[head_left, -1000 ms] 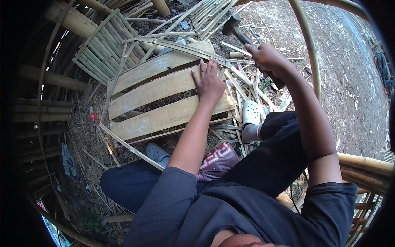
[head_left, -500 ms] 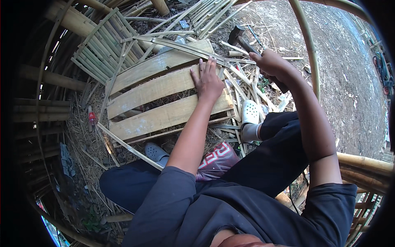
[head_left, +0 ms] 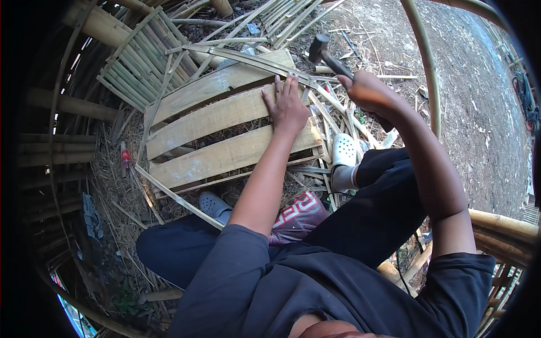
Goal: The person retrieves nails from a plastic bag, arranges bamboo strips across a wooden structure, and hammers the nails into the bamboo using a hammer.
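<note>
My left hand (head_left: 287, 107) lies with its fingers stretched out on the right part of a low slatted wooden platform (head_left: 211, 127). Its fingertips reach the thin split bamboo strips (head_left: 253, 61) that run across the platform's far right side. Whether they press on a strip I cannot tell. Farther right, my right hand (head_left: 369, 93) is closed round the handle of a hammer (head_left: 336, 63). The hammer is raised, its dark head pointing away and to the left, apart from the strips.
A bamboo slat panel (head_left: 143, 65) leans at the far left. Loose bamboo strips (head_left: 287, 22) lie beyond the platform, more by my white clog (head_left: 344, 149). A bottle with a red label (head_left: 125, 159) is at the left. A curved bamboo pole (head_left: 425, 62) rises at the right.
My right hand and the hammer have shifted slightly left. My left hand has stayed nearly in place on the platform.
</note>
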Tool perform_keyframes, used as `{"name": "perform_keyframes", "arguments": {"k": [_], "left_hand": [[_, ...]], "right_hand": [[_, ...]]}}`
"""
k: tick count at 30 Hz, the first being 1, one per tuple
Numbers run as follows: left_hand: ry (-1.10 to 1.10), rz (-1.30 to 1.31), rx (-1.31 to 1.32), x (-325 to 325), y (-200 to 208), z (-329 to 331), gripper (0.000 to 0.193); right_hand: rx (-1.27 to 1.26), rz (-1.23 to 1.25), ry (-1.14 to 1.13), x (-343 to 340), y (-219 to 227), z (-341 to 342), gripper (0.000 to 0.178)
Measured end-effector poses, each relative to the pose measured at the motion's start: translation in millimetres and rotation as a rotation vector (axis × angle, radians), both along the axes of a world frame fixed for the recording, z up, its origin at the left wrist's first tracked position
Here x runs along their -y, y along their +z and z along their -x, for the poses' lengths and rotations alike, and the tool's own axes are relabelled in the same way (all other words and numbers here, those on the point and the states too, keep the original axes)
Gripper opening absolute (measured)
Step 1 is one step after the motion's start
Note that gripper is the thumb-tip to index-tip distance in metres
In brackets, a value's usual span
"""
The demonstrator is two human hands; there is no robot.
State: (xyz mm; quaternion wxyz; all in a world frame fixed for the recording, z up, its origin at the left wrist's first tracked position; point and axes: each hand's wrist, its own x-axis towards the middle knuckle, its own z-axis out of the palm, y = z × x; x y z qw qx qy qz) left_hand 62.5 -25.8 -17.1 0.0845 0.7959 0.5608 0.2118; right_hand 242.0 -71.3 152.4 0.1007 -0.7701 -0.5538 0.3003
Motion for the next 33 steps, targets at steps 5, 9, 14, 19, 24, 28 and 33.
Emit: {"name": "perform_keyframes", "arguments": {"k": [5,9,14,19,24,28,33], "left_hand": [[0.003,0.031,0.014,-0.8,-0.4,5.6,0.065],[-0.009,-0.024,0.025,-0.7,-1.6,2.2,0.064],[-0.011,-0.014,0.023,2.1,-3.4,-2.1,0.062],[0.007,-0.002,0.007,1.2,-2.2,4.1,0.062],[-0.011,-0.032,0.031,1.2,3.1,-0.2,0.063],[-0.01,0.036,0.015,1.2,-1.0,4.7,0.062],[0.016,0.013,0.041,-1.5,1.8,2.2,0.062]], "right_hand": [[-0.019,0.153,-0.02,0.3,4.9,-2.6,0.062],[-0.114,0.091,-0.115,-7.2,13.0,-8.5,0.062],[-0.01,0.222,0.044,-2.4,1.8,-4.9,0.062],[-0.198,-0.083,-0.171,-14.7,21.5,-0.7,0.06],[0.124,-0.188,-0.008,-2.4,-15.2,-0.6,0.063],[-0.168,0.169,-0.012,4.1,-3.9,-1.6,0.064],[-0.176,0.068,-0.103,10.4,5.4,2.8,0.062]]}}
